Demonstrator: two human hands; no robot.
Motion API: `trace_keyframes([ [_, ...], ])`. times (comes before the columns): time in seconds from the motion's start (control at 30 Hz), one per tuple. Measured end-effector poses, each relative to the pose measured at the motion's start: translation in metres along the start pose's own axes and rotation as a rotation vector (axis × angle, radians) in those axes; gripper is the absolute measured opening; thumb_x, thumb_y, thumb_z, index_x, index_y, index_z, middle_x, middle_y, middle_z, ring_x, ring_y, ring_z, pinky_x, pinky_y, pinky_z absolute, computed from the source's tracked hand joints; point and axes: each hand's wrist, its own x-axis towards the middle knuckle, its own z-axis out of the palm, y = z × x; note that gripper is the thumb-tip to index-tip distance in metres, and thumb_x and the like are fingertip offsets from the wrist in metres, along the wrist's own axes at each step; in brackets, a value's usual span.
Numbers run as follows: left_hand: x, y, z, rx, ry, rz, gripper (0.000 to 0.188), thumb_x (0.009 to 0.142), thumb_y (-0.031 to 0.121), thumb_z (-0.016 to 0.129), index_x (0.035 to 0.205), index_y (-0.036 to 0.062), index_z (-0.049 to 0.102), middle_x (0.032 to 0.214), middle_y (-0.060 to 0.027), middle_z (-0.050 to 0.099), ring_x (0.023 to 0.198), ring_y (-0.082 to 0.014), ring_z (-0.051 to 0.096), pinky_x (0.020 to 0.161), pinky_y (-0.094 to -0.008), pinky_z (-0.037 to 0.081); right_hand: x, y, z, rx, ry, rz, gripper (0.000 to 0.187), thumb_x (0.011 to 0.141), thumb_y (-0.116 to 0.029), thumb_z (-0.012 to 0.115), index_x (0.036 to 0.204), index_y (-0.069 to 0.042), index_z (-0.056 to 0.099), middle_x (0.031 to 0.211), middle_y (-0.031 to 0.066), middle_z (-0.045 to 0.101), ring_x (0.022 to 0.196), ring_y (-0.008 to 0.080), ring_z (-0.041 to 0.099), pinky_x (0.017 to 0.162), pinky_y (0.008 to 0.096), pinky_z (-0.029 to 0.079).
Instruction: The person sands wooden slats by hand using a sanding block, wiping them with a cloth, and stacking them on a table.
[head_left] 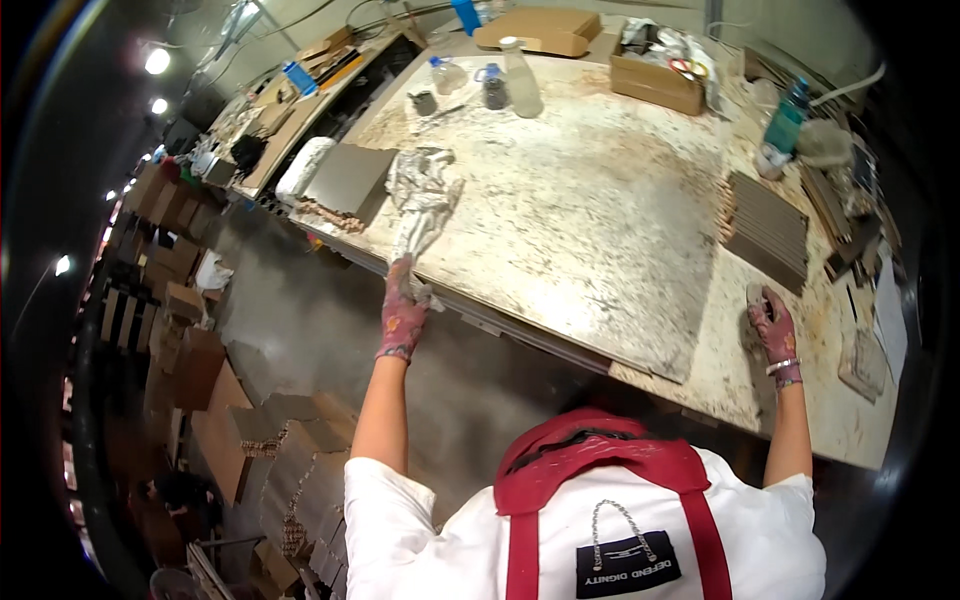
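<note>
My left hand [401, 312], in a stained pinkish glove, is closed on the lower end of a crumpled, dirty white rag [424, 188]. The rag hangs over the table's front edge and trails back across the top. On the right side of the table my right hand [774, 332], gloved the same way, has its fingers curled at a small greyish object [755, 297] whose kind I cannot make out. Beyond that hand lies a stack of grey-brown panels [765, 230] with rough edges. Another stack of grey panels [348, 180] sits left of the rag.
The wide worktable [560, 230] has a smeared pale top. At its back stand bottles [521, 80], a flat cardboard box [538, 30] and an open carton [655, 82]. A green-blue bottle [787, 118] and loose strips [826, 205] lie right. Stacked panels [300, 470] stand on the floor at left.
</note>
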Motion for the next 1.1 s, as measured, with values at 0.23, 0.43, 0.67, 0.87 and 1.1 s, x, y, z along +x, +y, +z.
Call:
trace_keyframes([
  [0.23, 0.088, -0.031, 0.018, 0.513, 0.05, -0.031, 0.075, 0.08, 0.02, 0.067, 0.146, 0.0151, 0.032, 0.147, -0.0222, 0.029, 0.135, -0.0374, 0.031, 0.11, -0.0368, 0.032, 0.017, -0.066, 0.064, -0.185, -0.078, -0.031, 0.043, 0.088, -0.008, 0.063, 0.129, 0.0, 0.052, 0.103, 0.0054, 0.064, 0.082, 0.0134, 0.06, 0.073, 0.0276, 0.05],
  [0.43, 0.17, -0.113, 0.044, 0.425, -0.095, 0.033, 0.035, 0.077, 0.006, 0.064, 0.111, 0.0056, 0.059, 0.113, -0.019, 0.059, 0.104, -0.0369, 0.058, 0.088, -0.0422, 0.048, 0.028, -0.047, 0.095, -0.318, 0.097, -0.097, 0.044, 0.088, -0.009, 0.064, 0.129, 0.0, 0.052, 0.114, 0.0089, 0.062, 0.098, 0.0182, 0.058, 0.086, 0.0296, 0.047],
  [0.67, 0.3, -0.077, 0.073, 0.511, -0.065, 0.299, 0.083, 0.069, 0.04, 0.074, 0.143, 0.0211, 0.042, 0.149, -0.0175, 0.025, 0.138, -0.0399, 0.022, 0.11, -0.0484, 0.027, 0.022, -0.012, 0.084, -0.351, 0.37, 0.251, 0.052, 0.085, -0.019, 0.067, 0.13, 0.0, 0.051, 0.127, 0.0179, 0.057, 0.116, 0.0317, 0.054, 0.101, 0.0379, 0.04],
  [0.87, 0.336, -0.104, 0.109, 0.438, -0.27, 0.396, 0.049, 0.081, 0.038, 0.068, 0.125, 0.019, 0.057, 0.122, -0.0123, 0.055, 0.113, -0.0306, 0.053, 0.094, -0.0403, 0.045, 0.008, -0.01, 0.086, -0.601, 0.422, 0.243, 0.06, 0.081, -0.016, 0.068, 0.134, 0.001, 0.046, 0.135, 0.0205, 0.048, 0.126, 0.0326, 0.044, 0.105, 0.0393, 0.036],
  [1.1, 0.433, -0.066, 0.068, 0.515, -0.212, 0.198, 0.079, 0.073, 0.047, 0.074, 0.141, 0.0231, 0.041, 0.151, -0.0141, 0.027, 0.137, -0.0326, 0.03, 0.108, -0.0445, 0.035, 0.041, -0.079, 0.127, -0.249, 0.407, 0.16, 0.049, 0.09, -0.015, 0.059, 0.136, 0.0, 0.046, 0.136, 0.0155, 0.051, 0.122, 0.0266, 0.05, 0.102, 0.036, 0.039],
])
